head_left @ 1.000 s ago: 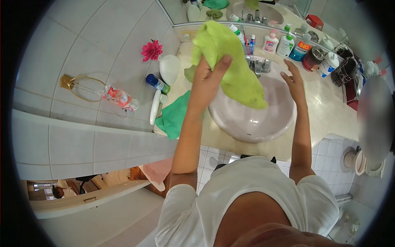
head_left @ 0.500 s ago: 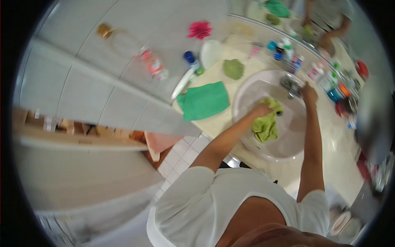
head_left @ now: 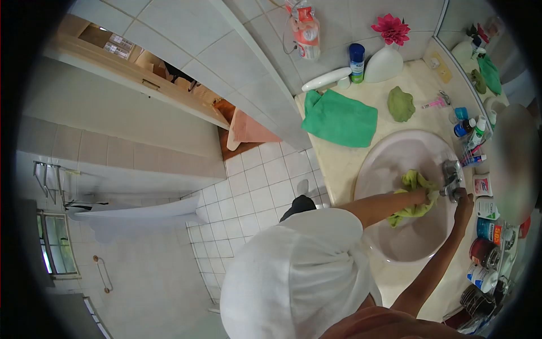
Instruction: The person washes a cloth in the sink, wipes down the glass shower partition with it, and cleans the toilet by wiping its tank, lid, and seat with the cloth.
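My left hand (head_left: 418, 197) is closed on a yellow-green cloth (head_left: 407, 216), which hangs bunched inside the pink-white sink basin (head_left: 379, 237). The cloth lies under the spout of the metal faucet (head_left: 451, 174), where a pale streak looks like running water. At the faucet's near side, my right hand (head_left: 464, 204) has its fingers wrapped round the knob. A folded green cloth (head_left: 340, 120) lies on the counter left of the basin. Beside it sits a crumpled olive-green cloth (head_left: 401, 104).
Bottles and jars, among them a blue jar (head_left: 489, 230), line the counter (head_left: 395, 288) beneath the mirror. At the back stand a white vase (head_left: 384, 65) with a pink flower and a blue spray can (head_left: 357, 63). A pink razor (head_left: 435, 103) lies near the wall.
The view has turned, shifting the sink to the right in the picture. My left hand with the cloth is now closer to the spout. The right hand stays at the faucet.
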Motion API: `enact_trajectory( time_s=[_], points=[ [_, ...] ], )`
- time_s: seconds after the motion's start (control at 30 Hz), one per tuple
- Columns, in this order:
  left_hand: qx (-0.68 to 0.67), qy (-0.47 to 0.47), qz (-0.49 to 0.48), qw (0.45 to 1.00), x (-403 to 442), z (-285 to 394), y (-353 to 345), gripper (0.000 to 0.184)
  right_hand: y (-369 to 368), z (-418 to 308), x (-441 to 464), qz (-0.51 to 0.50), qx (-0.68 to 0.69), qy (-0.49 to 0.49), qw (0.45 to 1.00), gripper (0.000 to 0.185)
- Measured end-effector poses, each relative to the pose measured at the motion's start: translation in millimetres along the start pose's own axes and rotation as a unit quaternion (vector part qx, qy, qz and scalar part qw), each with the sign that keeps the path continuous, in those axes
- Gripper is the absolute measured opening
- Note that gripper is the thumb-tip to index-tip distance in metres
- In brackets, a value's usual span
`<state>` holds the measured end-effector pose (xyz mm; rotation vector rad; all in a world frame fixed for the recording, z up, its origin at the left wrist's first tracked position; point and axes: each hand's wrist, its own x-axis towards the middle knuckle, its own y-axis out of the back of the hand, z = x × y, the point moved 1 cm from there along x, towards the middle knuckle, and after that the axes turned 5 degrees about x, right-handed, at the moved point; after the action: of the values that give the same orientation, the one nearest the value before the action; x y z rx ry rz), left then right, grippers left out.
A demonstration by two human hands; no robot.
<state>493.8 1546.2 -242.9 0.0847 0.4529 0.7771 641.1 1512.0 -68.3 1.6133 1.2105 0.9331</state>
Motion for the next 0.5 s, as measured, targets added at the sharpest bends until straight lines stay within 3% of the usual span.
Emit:
enact_trajectory(
  time_s=[0.1,0.2,0.23,0.3,0.4,0.5],
  points=[
    [-0.149,-0.053,0.046,0.986,0.4,5.5,-2.6,0.041,-12.5,17.0,1.2,0.043,0.033,0.083,0.995,0.019],
    [-0.214,0.111,-0.045,0.969,-17.3,38.5,18.3,0.051,-13.0,10.6,-0.4,0.029,-0.004,0.067,0.997,0.02],
    [-0.229,0.127,-0.066,0.963,-19.1,42.0,21.9,0.051,-14.0,10.8,-0.7,0.039,-0.002,0.072,0.997,0.021],
    [-0.226,0.116,-0.083,0.964,-14.9,37.8,20.2,0.049,-15.1,11.7,-3.9,0.06,0.0,0.081,0.995,0.025],
    [-0.212,0.092,-0.084,0.969,-11.3,34.9,15.9,0.047,-7.2,14.2,-9.9,0.015,-0.011,0.064,0.998,0.037],
    [-0.19,0.074,-0.071,0.976,-8.3,31.3,16.9,0.045,3.0,3.5,-12.9,0.05,0.022,0.018,0.998,0.053]
  ],
)
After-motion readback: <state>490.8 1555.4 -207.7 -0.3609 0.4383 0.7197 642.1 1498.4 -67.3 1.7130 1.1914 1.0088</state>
